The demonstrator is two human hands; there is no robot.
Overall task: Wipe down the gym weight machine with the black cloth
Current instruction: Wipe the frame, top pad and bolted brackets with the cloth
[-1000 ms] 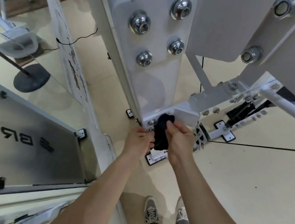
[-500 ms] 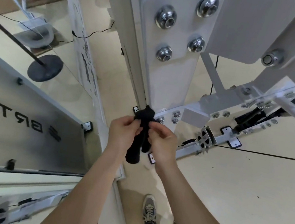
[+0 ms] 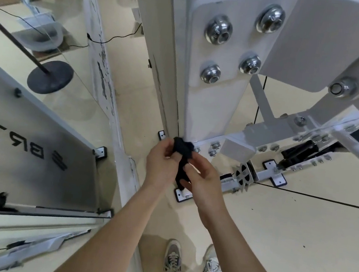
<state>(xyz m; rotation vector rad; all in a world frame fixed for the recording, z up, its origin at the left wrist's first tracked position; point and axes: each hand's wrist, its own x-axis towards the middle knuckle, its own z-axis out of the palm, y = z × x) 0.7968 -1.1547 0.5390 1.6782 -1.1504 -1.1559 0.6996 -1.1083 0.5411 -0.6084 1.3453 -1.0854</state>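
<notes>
Closest to the camera, at the bottom edge, two grey laced shoes (image 3: pixel 173 264) stand on the pale floor (image 3: pixel 298 229), and from either side of them two bare forearms reach forward and meet in the middle of the view. The left hand (image 3: pixel 160 160) has its fingers curled in, pinching the bunched upper end of the black cloth (image 3: pixel 182 151). The right hand (image 3: pixel 202 181), just beside it and slightly lower, pinches the cloth's lower stretch between thumb and fingers. The cloth is held between the two hands, wadded at the top, with a narrow tail hanging down between the palms. Right under the hands a small white foot pad (image 3: pixel 181 196) with a dark rim sits on the floor. Just past the cloth is the foot of the white post (image 3: pixel 211 108) of the weight machine (image 3: pixel 321 40); whether the cloth touches the post cannot be told. Higher up the post, four large shiny bolts (image 3: pixel 218 28) fix a white plate to it. To the left a grey panel (image 3: pixel 37 141) bears dark mirrored letters, and farther off a round black base (image 3: pixel 50 77) with a thin rod rests on the floor, with a thin black cable (image 3: pixel 109 39) trailing beyond it.
</notes>
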